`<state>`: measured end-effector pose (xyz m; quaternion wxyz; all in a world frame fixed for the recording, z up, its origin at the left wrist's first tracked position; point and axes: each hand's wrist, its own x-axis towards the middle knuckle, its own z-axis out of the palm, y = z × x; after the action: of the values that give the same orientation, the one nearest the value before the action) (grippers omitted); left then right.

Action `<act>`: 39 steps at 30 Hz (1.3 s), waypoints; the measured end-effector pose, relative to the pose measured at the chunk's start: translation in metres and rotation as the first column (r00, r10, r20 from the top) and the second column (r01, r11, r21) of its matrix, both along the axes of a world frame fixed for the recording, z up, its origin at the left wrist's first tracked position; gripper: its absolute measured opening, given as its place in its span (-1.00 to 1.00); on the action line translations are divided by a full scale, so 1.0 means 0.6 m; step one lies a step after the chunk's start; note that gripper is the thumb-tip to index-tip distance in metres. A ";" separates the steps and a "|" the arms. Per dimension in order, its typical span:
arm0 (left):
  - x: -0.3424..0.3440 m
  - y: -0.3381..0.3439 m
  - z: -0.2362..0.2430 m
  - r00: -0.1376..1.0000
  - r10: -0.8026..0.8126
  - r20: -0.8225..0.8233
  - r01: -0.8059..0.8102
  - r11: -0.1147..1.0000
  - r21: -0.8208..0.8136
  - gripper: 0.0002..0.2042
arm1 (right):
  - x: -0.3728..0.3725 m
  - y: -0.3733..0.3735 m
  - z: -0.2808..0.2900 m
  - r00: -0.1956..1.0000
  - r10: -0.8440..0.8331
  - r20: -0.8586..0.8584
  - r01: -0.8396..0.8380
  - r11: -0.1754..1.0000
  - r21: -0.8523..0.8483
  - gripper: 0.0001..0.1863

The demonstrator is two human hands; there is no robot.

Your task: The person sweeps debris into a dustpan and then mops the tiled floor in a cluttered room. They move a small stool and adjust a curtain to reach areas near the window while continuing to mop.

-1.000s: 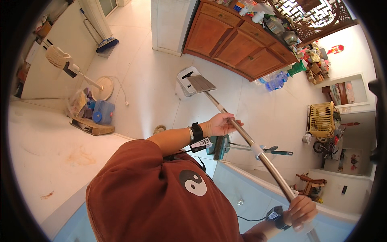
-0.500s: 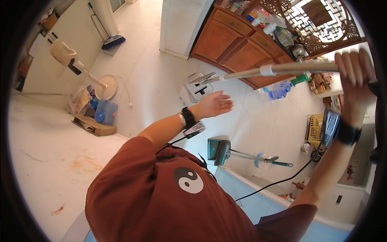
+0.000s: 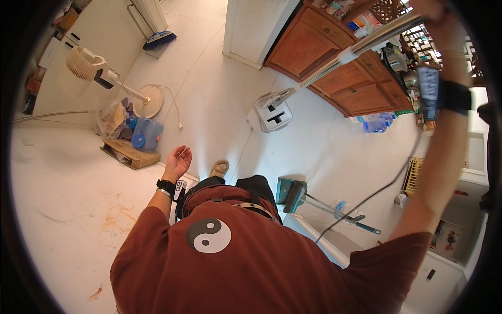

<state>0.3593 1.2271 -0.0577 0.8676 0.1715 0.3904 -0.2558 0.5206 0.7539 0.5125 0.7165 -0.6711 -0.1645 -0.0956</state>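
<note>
High at the right, my right hand (image 3: 435, 14) is closed round the upper end of a metal mop pole (image 3: 361, 47); it is blurred. The pole slants down to the left, and its lower end goes into a white and grey mop bucket (image 3: 277, 125) standing on the tiled floor. A black cross-shaped opening shows in the bucket's top. The mop's head is hidden there. My left hand (image 3: 179, 161) is held low by my left side, palm up with fingers loosely bent and apart, and nothing is in it. A box-like device is strapped at each wrist.
A wooden cabinet (image 3: 334, 63) stands behind the bucket. Right of my feet are a green dustpan (image 3: 290, 193) and a broom. On the left are a standing fan (image 3: 144, 100), a blue-capped plastic jug (image 3: 146, 133) and a flattened cardboard box (image 3: 128, 154).
My left hand has drawn back from beside the bucket to my left side. The right hand has risen with the pole, which now slants more steeply. The view has shifted; a shoe shows.
</note>
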 end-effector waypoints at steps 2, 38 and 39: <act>0.006 -0.001 -0.001 0.997 0.045 -0.058 -0.042 0.998 0.049 -0.82 | 0.034 -0.041 -0.127 0.968 -0.245 -0.059 0.241 0.969 -0.060 -0.60; -0.010 -0.035 0.058 0.936 0.351 0.006 -0.341 0.905 0.255 -0.87 | -0.112 -0.204 -0.066 0.954 -0.235 0.186 0.200 0.961 0.189 -0.65; -0.010 -0.030 0.056 0.936 0.352 0.004 -0.342 0.906 0.248 -0.87 | -0.118 -0.211 -0.058 0.933 -0.305 0.193 0.275 0.947 0.166 -0.65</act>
<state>0.3531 1.2090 -0.0244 0.8632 0.1996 0.4609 -0.0509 0.4501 0.6272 0.4776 0.7165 -0.6231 -0.1334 -0.2838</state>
